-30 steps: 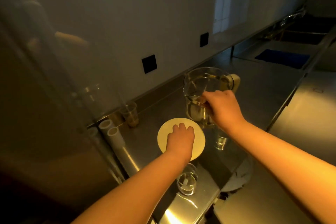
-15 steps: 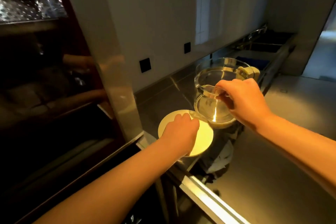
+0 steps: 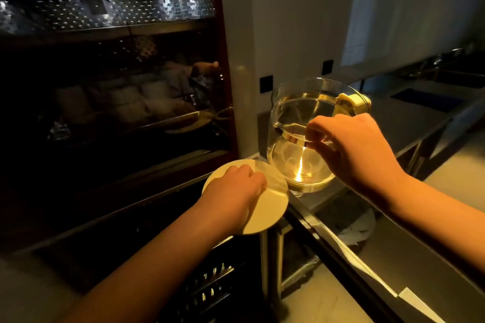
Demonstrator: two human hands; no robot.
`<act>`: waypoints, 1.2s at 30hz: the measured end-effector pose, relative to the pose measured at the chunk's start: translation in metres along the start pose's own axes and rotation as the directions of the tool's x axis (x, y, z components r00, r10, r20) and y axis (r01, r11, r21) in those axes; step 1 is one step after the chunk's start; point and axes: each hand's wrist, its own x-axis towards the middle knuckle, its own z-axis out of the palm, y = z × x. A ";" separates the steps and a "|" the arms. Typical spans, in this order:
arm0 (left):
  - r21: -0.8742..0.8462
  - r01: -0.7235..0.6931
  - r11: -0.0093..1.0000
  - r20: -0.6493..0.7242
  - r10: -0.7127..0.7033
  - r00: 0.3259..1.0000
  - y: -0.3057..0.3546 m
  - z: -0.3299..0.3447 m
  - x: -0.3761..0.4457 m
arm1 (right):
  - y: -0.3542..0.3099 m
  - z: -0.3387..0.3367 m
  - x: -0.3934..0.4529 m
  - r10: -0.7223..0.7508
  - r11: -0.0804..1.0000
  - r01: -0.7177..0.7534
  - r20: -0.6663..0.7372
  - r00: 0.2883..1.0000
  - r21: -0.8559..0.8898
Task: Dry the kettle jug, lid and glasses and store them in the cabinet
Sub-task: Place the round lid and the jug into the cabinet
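Note:
My right hand (image 3: 351, 149) grips the rim of the clear glass kettle jug (image 3: 301, 139) near its spout and holds it in the air; the jug's cream handle (image 3: 354, 102) points away from me. My left hand (image 3: 233, 194) holds the round cream lid (image 3: 273, 199) from above, fingers curled over its top. Both are lifted off the steel counter (image 3: 409, 123) and sit just right of the open dark cabinet (image 3: 118, 113). No glasses show in this view.
The cabinet has perforated metal shelves (image 3: 118, 13) with dim items on them. A white cabinet side panel (image 3: 236, 60) stands between cabinet and counter. A crumpled cloth (image 3: 354, 228) lies under the counter edge. A sink (image 3: 451, 78) sits far right.
Both hands lifted the lid and the jug off the counter and carried them left towards the open cabinet. The view swung left, so the glasses on the counter dropped out of sight.

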 end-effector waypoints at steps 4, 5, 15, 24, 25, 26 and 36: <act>-0.031 0.126 0.992 -0.048 -0.128 0.991 -0.012 0.005 -0.038 | -0.019 0.009 0.004 -0.087 0.995 0.085 0.036 0.996 0.059; -0.031 0.154 0.988 -0.061 -0.156 0.986 -0.014 0.007 -0.046 | -0.024 0.011 0.004 -0.111 0.992 0.107 0.043 0.993 0.071; 0.046 0.415 0.909 0.007 -0.415 0.910 -0.022 0.060 -0.124 | -0.075 0.038 -0.028 -0.277 0.937 0.239 0.123 0.953 0.253; 0.051 0.528 0.848 0.083 -0.530 0.844 -0.044 0.111 -0.156 | -0.113 0.077 -0.060 -0.305 0.915 0.225 0.210 0.929 0.335; 0.050 0.533 0.845 0.099 -0.535 0.839 -0.048 0.115 -0.156 | -0.116 0.083 -0.062 -0.307 0.913 0.224 0.210 0.928 0.342; 0.049 0.537 0.842 0.115 -0.539 0.834 -0.051 0.119 -0.156 | -0.120 0.089 -0.065 -0.308 0.911 0.224 0.209 0.928 0.346; 0.048 0.547 0.836 0.100 -0.548 0.830 -0.090 0.159 -0.150 | -0.138 0.161 -0.088 -0.260 0.936 0.187 0.225 0.939 0.299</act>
